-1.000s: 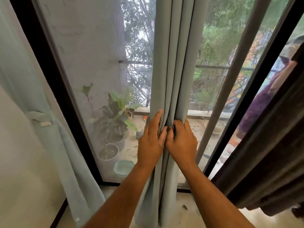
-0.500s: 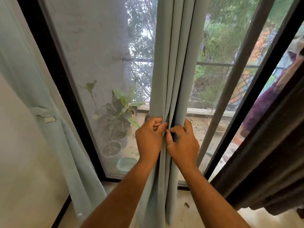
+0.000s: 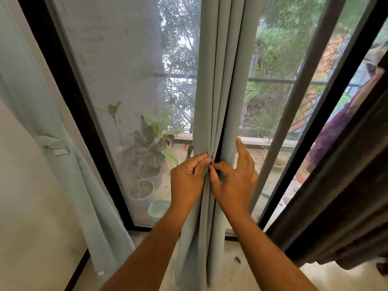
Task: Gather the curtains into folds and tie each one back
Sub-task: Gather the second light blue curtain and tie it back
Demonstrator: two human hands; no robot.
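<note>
I see the grey-green middle curtain (image 3: 218, 91) hanging pleated before the screen door (image 3: 117, 80). My left hand (image 3: 186, 181) pinches its folds, fingers curled tight; my right hand (image 3: 235, 181) pinches alongside, index finger raised. Outside, potted plants (image 3: 153, 148) in round pots.

I count 3 curtains: 1 in my hands (image 3: 216, 101), 1 tied left of them (image 3: 52, 122), 1 dark to their right (image 3: 340, 196); 2 pots (image 3: 141, 189).
</note>
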